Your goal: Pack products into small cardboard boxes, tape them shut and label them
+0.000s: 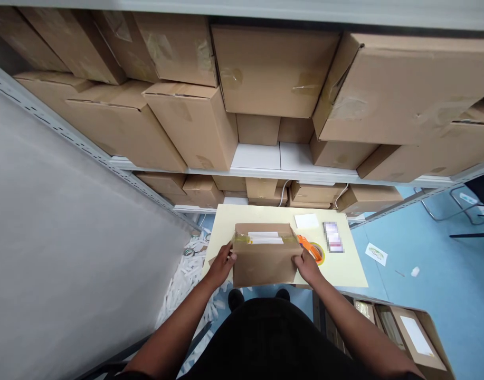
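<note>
A brown cardboard box (264, 266) is between my two hands, tilted over the front edge of the pale yellow table (226, 219). Clear tape runs across it, and white paper slips (265, 238) lie along its seam. My left hand (222, 262) is closed on the box's left side, thumb on the front. On the opposite side, my right hand (306, 265) grips the right edge. Just beyond that hand lies an orange tape dispenser (310, 248) with a yellow-edged roll. The undersides of the box and several fingertips are hidden.
Shelves packed with cardboard boxes (275, 71) rise behind the table. A white paper (306, 220) and a blurred stack (333, 237) lie at the table's right. White paper scraps (182, 287) cover the floor at left. A large carton (432, 327) holding packed boxes stands at lower right.
</note>
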Action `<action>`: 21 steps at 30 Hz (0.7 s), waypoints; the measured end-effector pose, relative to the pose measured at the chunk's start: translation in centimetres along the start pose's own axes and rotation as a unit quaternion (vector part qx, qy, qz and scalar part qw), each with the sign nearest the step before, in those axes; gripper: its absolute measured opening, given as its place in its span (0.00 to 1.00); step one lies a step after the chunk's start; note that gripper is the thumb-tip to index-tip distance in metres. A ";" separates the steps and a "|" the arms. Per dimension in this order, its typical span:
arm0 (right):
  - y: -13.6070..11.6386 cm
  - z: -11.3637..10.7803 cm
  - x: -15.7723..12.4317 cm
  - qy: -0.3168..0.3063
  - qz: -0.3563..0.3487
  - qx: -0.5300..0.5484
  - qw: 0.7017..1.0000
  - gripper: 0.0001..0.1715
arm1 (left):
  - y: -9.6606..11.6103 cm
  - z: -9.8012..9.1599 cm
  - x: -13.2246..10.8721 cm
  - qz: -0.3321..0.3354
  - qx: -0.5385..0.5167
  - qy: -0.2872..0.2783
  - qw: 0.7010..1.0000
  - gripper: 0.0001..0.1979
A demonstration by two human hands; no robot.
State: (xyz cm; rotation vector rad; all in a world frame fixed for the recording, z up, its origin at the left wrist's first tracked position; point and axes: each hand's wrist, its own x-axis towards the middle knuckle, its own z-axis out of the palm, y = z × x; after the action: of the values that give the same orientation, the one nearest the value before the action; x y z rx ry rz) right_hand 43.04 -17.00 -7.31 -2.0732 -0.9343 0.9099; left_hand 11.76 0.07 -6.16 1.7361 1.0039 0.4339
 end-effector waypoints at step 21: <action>9.6 -0.2 2.8 0.066 0.077 -0.361 0.927 0.17 | 2.1 0.6 -1.3 0.053 0.135 0.113 0.983 0.15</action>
State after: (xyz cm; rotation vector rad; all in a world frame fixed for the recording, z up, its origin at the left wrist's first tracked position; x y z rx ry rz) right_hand 47.87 -19.70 -15.68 -2.8197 -1.1605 0.5219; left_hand 12.28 -1.49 -4.29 2.0233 1.1790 0.5947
